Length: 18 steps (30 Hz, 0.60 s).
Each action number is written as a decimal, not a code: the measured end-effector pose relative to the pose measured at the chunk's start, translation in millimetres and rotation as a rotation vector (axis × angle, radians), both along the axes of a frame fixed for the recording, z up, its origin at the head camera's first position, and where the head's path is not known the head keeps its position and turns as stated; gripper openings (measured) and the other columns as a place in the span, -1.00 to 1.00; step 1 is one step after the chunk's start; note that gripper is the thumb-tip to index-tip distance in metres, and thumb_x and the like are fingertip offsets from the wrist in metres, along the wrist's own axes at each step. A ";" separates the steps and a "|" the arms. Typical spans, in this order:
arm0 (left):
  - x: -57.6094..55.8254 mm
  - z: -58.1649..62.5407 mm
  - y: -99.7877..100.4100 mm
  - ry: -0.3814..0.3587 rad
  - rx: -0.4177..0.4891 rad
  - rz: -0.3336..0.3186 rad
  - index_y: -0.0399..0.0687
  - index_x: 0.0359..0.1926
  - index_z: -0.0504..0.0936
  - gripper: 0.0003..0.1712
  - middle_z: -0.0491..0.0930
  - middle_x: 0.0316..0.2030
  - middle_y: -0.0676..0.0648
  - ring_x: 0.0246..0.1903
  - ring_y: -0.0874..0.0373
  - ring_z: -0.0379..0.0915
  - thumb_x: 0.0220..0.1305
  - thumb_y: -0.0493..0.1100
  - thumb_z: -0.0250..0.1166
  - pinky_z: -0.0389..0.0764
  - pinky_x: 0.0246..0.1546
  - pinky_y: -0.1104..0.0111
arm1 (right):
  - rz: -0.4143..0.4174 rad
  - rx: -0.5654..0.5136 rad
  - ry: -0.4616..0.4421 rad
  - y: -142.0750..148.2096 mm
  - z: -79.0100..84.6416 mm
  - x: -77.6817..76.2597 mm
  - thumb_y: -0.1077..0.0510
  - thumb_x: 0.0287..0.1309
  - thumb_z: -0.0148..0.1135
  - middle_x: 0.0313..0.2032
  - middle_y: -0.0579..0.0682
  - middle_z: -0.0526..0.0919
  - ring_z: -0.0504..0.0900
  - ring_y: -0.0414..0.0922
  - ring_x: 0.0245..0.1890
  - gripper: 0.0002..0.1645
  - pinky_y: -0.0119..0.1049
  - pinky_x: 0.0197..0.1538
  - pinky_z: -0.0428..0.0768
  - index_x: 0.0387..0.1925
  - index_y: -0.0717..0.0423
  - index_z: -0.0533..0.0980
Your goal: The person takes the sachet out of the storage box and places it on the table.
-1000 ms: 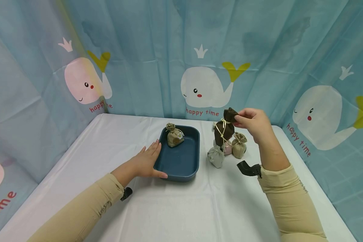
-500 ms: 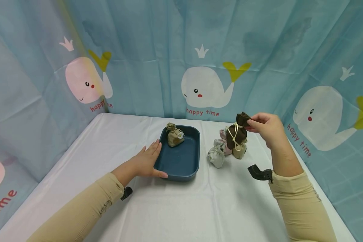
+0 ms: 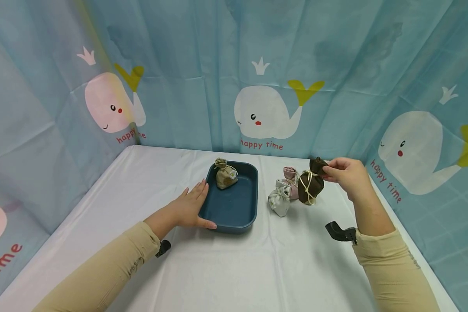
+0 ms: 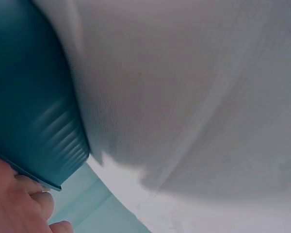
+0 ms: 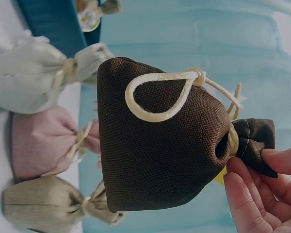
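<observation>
My right hand (image 3: 349, 175) pinches a dark brown drawstring pouch (image 3: 311, 188) by its gathered top, between thumb and fingers. A cream cord is tied round the pouch's neck. Beside it stand a pale grey pouch (image 3: 279, 200) and a pink pouch (image 3: 290, 175). A khaki pouch (image 5: 41, 201) shows in the right wrist view; the brown one hides it in the head view. My left hand (image 3: 189, 207) rests with straight fingers against the left rim of a dark blue rectangular tray (image 3: 230, 210). Inside the tray's far left corner sits a beige pouch (image 3: 226, 177).
A white cloth (image 3: 218, 273) covers the table. Blue curtains (image 3: 187, 112) with whale prints hang behind the table and along both sides. A black wrist camera (image 3: 340, 232) sticks out from the right sleeve; another (image 3: 164, 248) is under the left sleeve.
My right hand has carried the brown pouch to the right and then down, to beside the pink pouch, covering the khaki one. The left hand and the tray have stayed put.
</observation>
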<state>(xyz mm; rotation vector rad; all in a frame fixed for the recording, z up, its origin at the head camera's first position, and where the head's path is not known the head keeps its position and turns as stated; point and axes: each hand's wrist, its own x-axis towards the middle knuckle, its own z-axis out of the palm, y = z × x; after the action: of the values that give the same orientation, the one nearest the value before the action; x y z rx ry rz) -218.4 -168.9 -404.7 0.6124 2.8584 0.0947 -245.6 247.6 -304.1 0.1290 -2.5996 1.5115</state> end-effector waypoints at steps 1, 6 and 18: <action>-0.1 -0.1 0.1 -0.001 0.000 0.000 -0.18 0.41 -0.36 0.52 -0.47 0.41 -0.14 0.39 -0.01 -0.46 -0.33 0.74 -0.09 -0.18 0.30 -0.04 | -0.004 0.008 -0.004 1.0 -2.5 -0.3 0.25 0.19 0.13 -0.41 0.01 0.61 0.61 -0.35 -0.49 -0.70 -0.48 -0.34 0.59 -0.24 0.52 0.46; 0.5 1.9 0.6 -0.005 -0.005 0.002 -0.17 0.41 -0.39 0.50 -0.47 0.40 -0.15 0.39 -0.01 -0.45 -0.31 0.73 -0.07 -0.18 0.30 -0.03 | -0.023 0.056 -0.036 4.0 -16.1 -1.6 0.22 0.21 0.12 -0.27 0.26 0.58 0.63 -0.30 -0.47 -0.70 -0.44 -0.33 0.60 -0.25 0.49 0.48; 2.1 4.6 1.7 -0.002 -0.001 -0.003 -0.18 0.40 -0.38 0.50 -0.46 0.41 -0.16 0.39 -0.02 -0.44 -0.31 0.73 -0.07 -0.18 0.30 -0.04 | -0.038 0.118 -0.121 4.8 -43.5 -4.9 0.17 0.23 0.11 -0.25 0.25 0.60 0.65 -0.21 -0.41 -0.71 -0.33 -0.26 0.61 -0.26 0.40 0.52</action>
<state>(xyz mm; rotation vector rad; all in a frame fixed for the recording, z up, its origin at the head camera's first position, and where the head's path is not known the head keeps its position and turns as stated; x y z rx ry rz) -216.3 -167.3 -400.1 0.6161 2.8550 0.0930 -250.4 252.4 -347.7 -0.0007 -2.7687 1.3948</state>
